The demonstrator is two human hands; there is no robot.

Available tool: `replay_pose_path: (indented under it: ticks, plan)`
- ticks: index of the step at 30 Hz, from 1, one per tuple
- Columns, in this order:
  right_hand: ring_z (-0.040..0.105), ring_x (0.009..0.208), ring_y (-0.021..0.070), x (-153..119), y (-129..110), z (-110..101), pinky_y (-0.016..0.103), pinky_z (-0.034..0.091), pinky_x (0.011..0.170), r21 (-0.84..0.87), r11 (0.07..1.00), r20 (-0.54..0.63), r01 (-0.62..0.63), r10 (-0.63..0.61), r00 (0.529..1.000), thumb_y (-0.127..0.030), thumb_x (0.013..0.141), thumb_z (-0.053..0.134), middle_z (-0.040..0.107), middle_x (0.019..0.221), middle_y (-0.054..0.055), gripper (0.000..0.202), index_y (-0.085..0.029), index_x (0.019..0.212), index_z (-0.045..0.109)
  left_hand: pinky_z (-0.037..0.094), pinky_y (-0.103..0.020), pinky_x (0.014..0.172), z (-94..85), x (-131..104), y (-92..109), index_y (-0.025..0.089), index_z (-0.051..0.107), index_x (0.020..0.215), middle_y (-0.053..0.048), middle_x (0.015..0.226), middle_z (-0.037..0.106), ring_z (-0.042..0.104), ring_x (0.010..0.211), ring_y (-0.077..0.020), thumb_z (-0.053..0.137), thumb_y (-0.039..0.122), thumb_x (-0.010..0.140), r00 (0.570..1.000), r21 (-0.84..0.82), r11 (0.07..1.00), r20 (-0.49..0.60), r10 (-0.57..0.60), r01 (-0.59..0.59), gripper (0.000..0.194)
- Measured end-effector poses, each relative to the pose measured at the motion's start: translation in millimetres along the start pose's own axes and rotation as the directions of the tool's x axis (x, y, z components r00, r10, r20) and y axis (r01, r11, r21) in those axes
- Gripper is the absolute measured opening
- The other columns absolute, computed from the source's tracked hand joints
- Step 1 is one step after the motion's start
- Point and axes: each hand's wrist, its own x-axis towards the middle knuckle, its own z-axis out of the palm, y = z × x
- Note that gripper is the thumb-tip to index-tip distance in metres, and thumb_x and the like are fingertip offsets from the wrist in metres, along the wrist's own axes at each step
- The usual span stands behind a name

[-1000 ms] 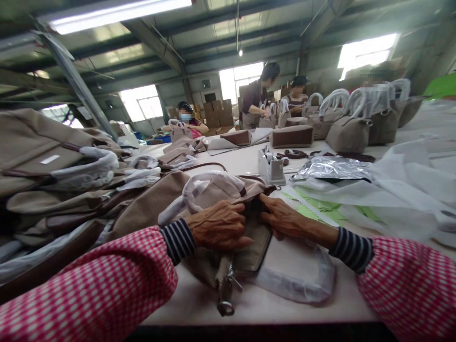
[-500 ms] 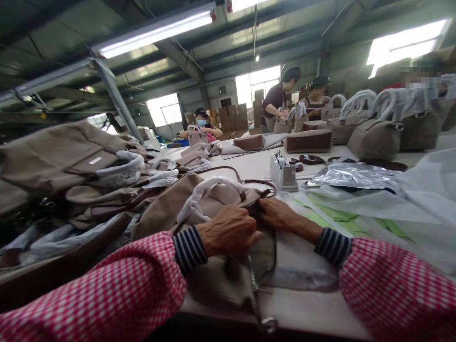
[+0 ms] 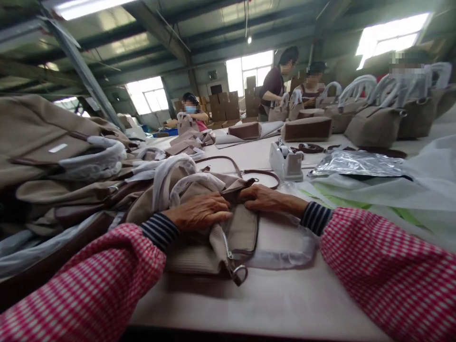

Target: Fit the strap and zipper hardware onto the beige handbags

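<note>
Two hands on one beige handbag, near centre of the table. Left hand lies palm-down on the bag's top, fingers curled loosely and pressing the fabric, not wrapped around anything. Right hand just to its right, fingertips pinching the bag's upper edge near the dark brown trim; the grip itself is partly hidden, looks like a light pinch.

Bag lies flat on its side, mouth toward the far side, paper-wrapped handles sticking up left of the hands. A brown shoulder strap loops away on the far side. A metal clasp hangs off the near end. A clear plastic sleeve lies under the bag's right part.

Handling guess: soft woven fabric, floppy, light, collapses when lifted, not fragile. Best hold looks like the stiffer trimmed edge or the wrapped handles; clasp and strap will dangle. Plastic underneath likely slippery.

Left: a pile of similar bags. Far right: tape dispenser, silver foil bag, white sheets. Far end: other people working at more bags.
</note>
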Motion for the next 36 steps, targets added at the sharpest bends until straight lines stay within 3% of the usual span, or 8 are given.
replay_pose_path:
  ticks: [5,9,13,20,24,28,33,36]
  plan:
    - [0.057,0.078,0.0173,-10,-15,8,0.027,0.038,0.070,-0.159,0.972,-0.121,-0.174,0.156,0.980,-0.019,0.089,0.059,0.068,0.092,0.006,0.032,-0.011,0.118,0.067,0.044,-0.034,0.087,23.1,-12,5,0.017,0.063,0.094,-0.009,0.093,0.072,0.060,0.089,-0.0217,0.033,0.020,0.111,0.998,0.011,0.999,-0.038,-0.043,0.044,0.035]
    - [0.057,0.073,0.0175,-4,-32,12,0.027,0.032,0.064,-0.386,0.887,-0.072,-0.255,0.246,0.966,-0.024,0.094,0.060,0.068,0.087,0.006,0.017,-0.014,0.106,0.066,0.043,-0.034,0.083,24.3,-11,4,0.015,0.060,0.089,-0.009,0.091,0.071,0.060,0.086,-0.0221,0.028,0.021,0.111,0.998,0.007,0.999,-0.042,-0.049,0.049,0.039]
    - [0.063,0.081,0.0205,6,-43,19,0.029,0.037,0.069,-0.531,0.812,-0.040,-0.243,0.262,0.964,-0.022,0.097,0.055,0.072,0.095,0.010,0.015,-0.015,0.104,0.067,0.042,-0.032,0.080,24.9,-13,2,0.017,0.056,0.079,-0.007,0.085,0.069,0.061,0.082,-0.0205,0.031,0.023,0.111,0.983,-0.145,0.978,-0.077,-0.165,0.152,0.041]
    - [0.064,0.106,0.0216,10,-27,19,0.031,0.046,0.092,-0.482,0.871,0.050,-0.095,0.136,0.989,-0.013,0.097,0.051,0.069,0.121,0.014,0.026,-0.012,0.120,0.065,0.044,-0.031,0.075,24.2,-15,5,0.019,0.050,0.070,-0.005,0.078,0.066,0.059,0.075,-0.0185,0.036,0.026,0.110,0.957,-0.355,0.909,-0.103,-0.271,0.219,0.042]
    - [0.063,0.090,0.0199,19,-28,16,0.029,0.045,0.078,-0.539,0.836,0.070,-0.102,0.165,0.984,-0.015,0.098,0.051,0.072,0.108,0.012,0.021,-0.013,0.111,0.068,0.045,-0.031,0.075,25.2,-15,3,0.019,0.052,0.071,-0.005,0.078,0.067,0.060,0.074,-0.0185,0.037,0.027,0.109,0.954,-0.377,0.899,-0.106,-0.280,0.222,0.042]
    - [0.058,0.070,0.0176,34,-36,15,0.029,0.034,0.061,-0.586,0.796,0.040,-0.150,0.213,0.976,-0.020,0.097,0.055,0.069,0.085,0.009,0.017,-0.014,0.093,0.070,0.046,-0.031,0.076,27.5,-15,2,0.017,0.056,0.072,-0.005,0.080,0.068,0.061,0.076,-0.0185,0.037,0.028,0.109,0.950,-0.412,0.881,-0.097,-0.296,0.232,0.042]
    - [0.061,0.076,0.0185,38,-38,18,0.028,0.034,0.061,-0.624,0.762,0.004,-0.172,0.223,0.975,-0.016,0.100,0.049,0.071,0.089,0.012,0.021,-0.013,0.101,0.070,0.045,-0.029,0.076,29.9,-16,1,0.017,0.057,0.074,-0.005,0.080,0.068,0.061,0.076,-0.0189,0.039,0.028,0.109,0.947,-0.408,0.885,-0.120,-0.299,0.227,0.041]
    - [0.064,0.079,0.0193,35,-36,21,0.028,0.037,0.063,-0.635,0.750,-0.005,-0.184,0.234,0.972,-0.013,0.100,0.047,0.072,0.093,0.014,0.023,-0.013,0.104,0.070,0.045,-0.029,0.076,31.3,-16,0,0.017,0.060,0.079,-0.006,0.082,0.069,0.061,0.076,-0.0184,0.036,0.024,0.109,0.959,-0.317,0.926,-0.127,-0.254,0.204,0.039]
